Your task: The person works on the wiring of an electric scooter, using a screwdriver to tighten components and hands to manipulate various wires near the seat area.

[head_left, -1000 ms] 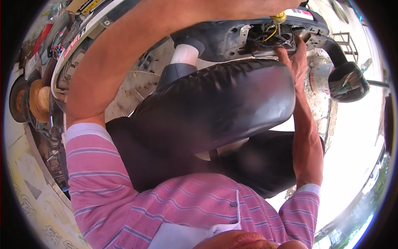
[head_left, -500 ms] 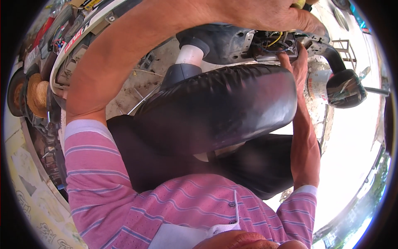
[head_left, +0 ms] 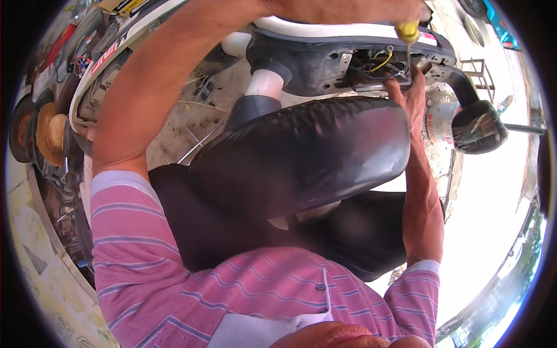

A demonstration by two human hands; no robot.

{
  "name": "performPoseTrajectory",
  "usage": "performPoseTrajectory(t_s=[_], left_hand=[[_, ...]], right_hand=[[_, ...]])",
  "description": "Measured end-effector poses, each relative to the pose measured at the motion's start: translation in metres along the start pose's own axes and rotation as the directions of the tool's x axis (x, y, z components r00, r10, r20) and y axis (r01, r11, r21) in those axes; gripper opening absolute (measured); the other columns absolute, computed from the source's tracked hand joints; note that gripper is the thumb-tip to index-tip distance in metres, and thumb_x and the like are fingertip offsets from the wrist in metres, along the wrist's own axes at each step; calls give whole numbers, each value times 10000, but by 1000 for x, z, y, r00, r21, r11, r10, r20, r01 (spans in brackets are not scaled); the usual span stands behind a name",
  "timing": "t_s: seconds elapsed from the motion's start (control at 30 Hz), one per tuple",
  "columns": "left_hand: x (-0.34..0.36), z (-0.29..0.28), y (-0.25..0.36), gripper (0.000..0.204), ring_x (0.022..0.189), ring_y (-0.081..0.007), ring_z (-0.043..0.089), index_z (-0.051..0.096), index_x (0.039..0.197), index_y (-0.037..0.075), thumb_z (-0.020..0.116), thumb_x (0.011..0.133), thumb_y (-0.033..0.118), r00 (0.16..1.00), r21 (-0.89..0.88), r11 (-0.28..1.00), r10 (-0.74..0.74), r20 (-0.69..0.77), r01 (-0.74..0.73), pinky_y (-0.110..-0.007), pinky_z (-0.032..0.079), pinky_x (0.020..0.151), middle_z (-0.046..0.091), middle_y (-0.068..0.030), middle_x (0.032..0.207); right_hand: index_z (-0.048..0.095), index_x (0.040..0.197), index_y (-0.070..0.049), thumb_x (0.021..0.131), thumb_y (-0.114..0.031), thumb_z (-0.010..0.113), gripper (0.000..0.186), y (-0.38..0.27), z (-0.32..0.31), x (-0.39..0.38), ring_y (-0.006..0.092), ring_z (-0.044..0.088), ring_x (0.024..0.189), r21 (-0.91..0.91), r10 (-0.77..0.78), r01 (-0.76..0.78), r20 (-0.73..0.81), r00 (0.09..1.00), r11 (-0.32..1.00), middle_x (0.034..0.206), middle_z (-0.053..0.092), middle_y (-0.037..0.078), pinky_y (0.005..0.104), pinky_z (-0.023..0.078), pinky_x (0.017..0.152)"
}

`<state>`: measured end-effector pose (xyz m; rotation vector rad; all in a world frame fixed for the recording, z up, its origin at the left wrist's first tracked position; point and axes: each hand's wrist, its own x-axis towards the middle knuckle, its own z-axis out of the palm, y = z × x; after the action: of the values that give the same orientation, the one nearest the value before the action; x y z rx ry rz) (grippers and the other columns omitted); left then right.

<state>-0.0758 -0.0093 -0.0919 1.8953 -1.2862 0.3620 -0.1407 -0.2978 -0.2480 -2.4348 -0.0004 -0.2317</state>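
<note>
My left hand (head_left: 354, 10) reaches over from the left at the top and closes around the yellow handle of a screwdriver (head_left: 408, 32). The screwdriver's thin shaft points down into an opened compartment (head_left: 371, 72) of a black and white vehicle body (head_left: 301, 72). Inside lie several wires (head_left: 383, 61), one of them yellow. At the compartment's lower right edge, my right hand (head_left: 412, 95) has its fingers bent up around the rim beside the shaft. Whether those fingers pinch a small part cannot be made out.
A black padded seat (head_left: 307, 151) lies between my arms, above my lap. Off to the right, a dark glossy pad (head_left: 480, 126) hangs on a black bent arm (head_left: 461, 84). A white bucket (head_left: 440, 122) stands behind it. Straw-coloured twine (head_left: 52, 139) sits at the left.
My left hand has moved up and left, uncovering the screwdriver, its shaft and more of the vehicle body. My right hand stays at the compartment edge, with its fingers slightly shifted.
</note>
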Motion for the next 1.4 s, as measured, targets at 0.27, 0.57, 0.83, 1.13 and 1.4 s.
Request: performPoseTrajectory(t_s=[0.27,0.57,0.83,1.13,1.4], left_hand=[[10,3,39,221,706,-165,694,625,1087,-38,633,945,130,914,-31,990,-142,-380,140,-294,572,608,695,-125,825],[13,-26,27,245,655,-149,672,627,1106,-59,647,946,126,929,-650,724,-362,-74,231,-285,559,591,691,-113,811],[6,22,22,239,856,-306,712,727,1021,-18,661,893,172,908,-5,958,-270,322,287,-417,559,812,736,-186,915],[3,88,18,220,851,-392,686,752,934,57,642,816,208,750,265,883,-468,467,387,-482,535,795,705,-202,870],[-1,93,14,381,1012,-369,685,724,1113,10,664,890,313,618,244,806,-575,536,539,-432,520,932,714,-214,1066]], right_hand=[[377,1506,73,892,-495,624,872,-7,-15,7,353,595,1208,235,175,-211,167,970,949,1368,556,290,425,488,1017],[367,1533,49,946,-595,560,893,-20,-15,9,326,587,1239,386,308,-374,223,925,843,1401,543,266,419,516,984],[362,1561,-4,1001,-506,521,769,-11,-21,7,221,583,1147,343,269,-348,256,928,873,1399,534,157,361,516,905],[394,1497,93,949,-520,593,846,15,-43,22,297,612,1186,428,118,-289,382,917,856,1378,550,263,384,556,926],[531,1320,118,948,-575,608,790,31,-38,25,261,682,973,419,66,-214,341,938,882,1148,667,234,367,567,838]])
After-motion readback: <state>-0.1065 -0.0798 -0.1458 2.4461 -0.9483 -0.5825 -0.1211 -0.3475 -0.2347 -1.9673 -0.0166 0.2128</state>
